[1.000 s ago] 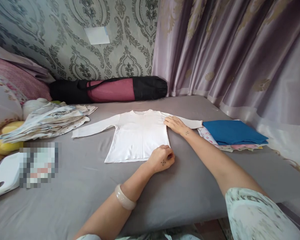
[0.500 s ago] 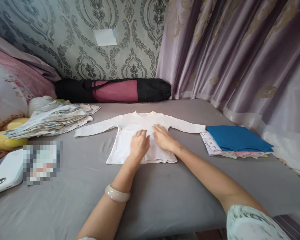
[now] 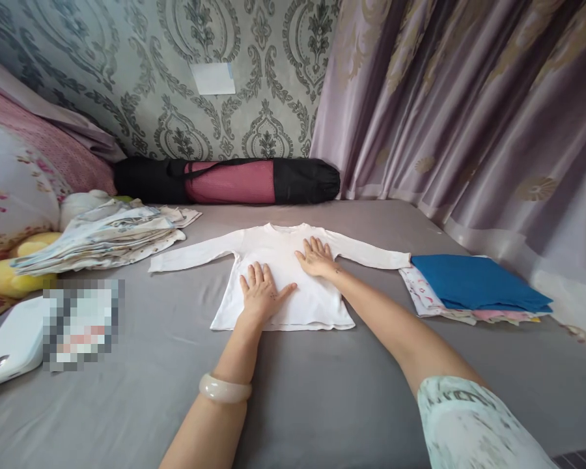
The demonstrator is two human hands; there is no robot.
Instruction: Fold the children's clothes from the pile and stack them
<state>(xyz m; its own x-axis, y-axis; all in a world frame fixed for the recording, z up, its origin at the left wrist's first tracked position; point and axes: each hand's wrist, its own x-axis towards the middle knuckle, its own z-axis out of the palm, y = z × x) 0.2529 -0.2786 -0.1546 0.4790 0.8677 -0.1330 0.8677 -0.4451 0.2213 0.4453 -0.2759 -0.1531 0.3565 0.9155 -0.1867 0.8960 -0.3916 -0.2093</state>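
A white long-sleeved shirt [image 3: 278, 257] lies spread flat on the grey bed sheet [image 3: 322, 391], sleeves stretched out to both sides. My left hand [image 3: 261, 293] rests flat on the shirt's lower middle, fingers spread, holding nothing. My right hand [image 3: 316, 255] lies flat on the upper chest of the shirt, fingers apart, also holding nothing. A pale bangle sits on my left wrist.
A folded stack with a blue cloth on top [image 3: 473, 283] lies at the right. A heap of patterned clothes [image 3: 102, 234] sits at the left, by pillows and a yellow toy. A rolled mat in a black bag [image 3: 229, 180] lies along the wall. Curtains hang at right.
Both hands slid from the shirt's right edge and hem onto its middle, then spread flat, the left hand opening from a curled pose. The camera view shifted slightly.
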